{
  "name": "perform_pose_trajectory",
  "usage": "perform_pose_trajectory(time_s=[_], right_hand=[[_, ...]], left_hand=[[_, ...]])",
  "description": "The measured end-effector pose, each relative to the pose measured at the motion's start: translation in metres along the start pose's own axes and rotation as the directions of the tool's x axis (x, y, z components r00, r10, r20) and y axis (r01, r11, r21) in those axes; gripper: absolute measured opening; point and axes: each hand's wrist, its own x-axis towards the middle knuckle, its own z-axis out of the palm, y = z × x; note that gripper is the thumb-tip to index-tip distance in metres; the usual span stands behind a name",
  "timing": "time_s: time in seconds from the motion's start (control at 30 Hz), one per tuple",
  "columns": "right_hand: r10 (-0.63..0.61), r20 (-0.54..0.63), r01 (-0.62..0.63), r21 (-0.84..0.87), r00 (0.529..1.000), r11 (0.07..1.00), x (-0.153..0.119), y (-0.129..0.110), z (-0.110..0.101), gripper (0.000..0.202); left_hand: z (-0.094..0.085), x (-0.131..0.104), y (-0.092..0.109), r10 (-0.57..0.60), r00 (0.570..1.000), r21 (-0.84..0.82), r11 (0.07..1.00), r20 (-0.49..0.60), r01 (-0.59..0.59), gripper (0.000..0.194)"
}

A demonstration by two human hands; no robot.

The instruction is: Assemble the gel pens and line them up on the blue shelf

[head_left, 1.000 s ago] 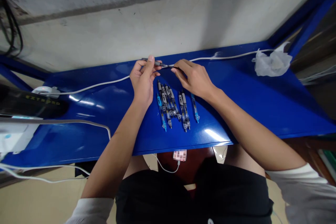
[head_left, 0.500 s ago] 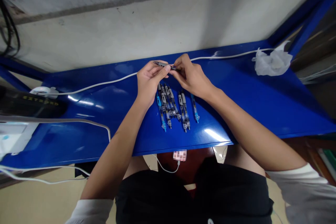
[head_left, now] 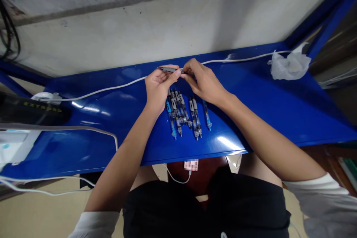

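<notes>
Between my two hands, above the back of the blue table (head_left: pixel 125 119), is a pen (head_left: pixel 169 69) with a grey grip and a dark tip that points left. My left hand (head_left: pixel 159 84) is closed on it, thumb laid over the barrel. The fingers of my right hand (head_left: pixel 199 78) pinch its other end, which they mostly hide. Below my hands lie several grey-gripped pens (head_left: pixel 181 108), close together. A blue pen (head_left: pixel 170 119) lies at their left side, and another blue pen (head_left: pixel 207 117) lies apart at the right.
A white cable (head_left: pixel 117 87) runs along the back of the table, behind my hands. A crumpled plastic bag (head_left: pixel 290 65) sits at the far right. On the left are a dark cylindrical object (head_left: pixel 33 109) and a white box (head_left: pixel 19 145). The pale wall (head_left: pixel 139 33) rises behind.
The pen has shifted slightly left in my hands and now lies more level, with more of its tip end showing. The pens on the table have not moved.
</notes>
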Motion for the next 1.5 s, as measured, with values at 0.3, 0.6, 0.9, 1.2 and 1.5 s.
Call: perform_pose_trajectory(time_s=[0.3, 0.6, 0.9, 1.2, 1.5], right_hand=[[-0.009, -0.054, 0.005, -0.076, 0.998, 0.997, 0.001, 0.000, -0.003, 0.034], [-0.014, -0.085, 0.002, -0.140, 0.996, 0.990, 0.000, -0.001, -0.005, 0.041], [-0.009, -0.130, -0.010, -0.142, 0.991, 0.990, 0.001, 0.001, -0.004, 0.042], [-0.013, -0.141, -0.004, -0.117, 0.990, 0.993, 0.001, 0.005, -0.003, 0.041], [-0.014, -0.145, -0.005, -0.125, 0.989, 0.992, 0.000, 0.005, -0.003, 0.042]], left_hand=[[-0.010, 0.009, 0.007, -0.077, 0.994, -0.116, 0.991, -0.076, 0.068, 0.025], [-0.010, 0.008, 0.009, -0.122, 0.992, -0.251, 0.962, -0.042, 0.107, 0.025], [-0.015, 0.010, 0.010, -0.136, 0.989, -0.255, 0.960, -0.065, 0.115, 0.029], [-0.017, 0.010, 0.009, -0.121, 0.989, -0.253, 0.963, -0.088, 0.095, 0.031], [-0.014, 0.008, 0.017, -0.182, 0.976, -0.280, 0.949, -0.116, 0.143, 0.023]])
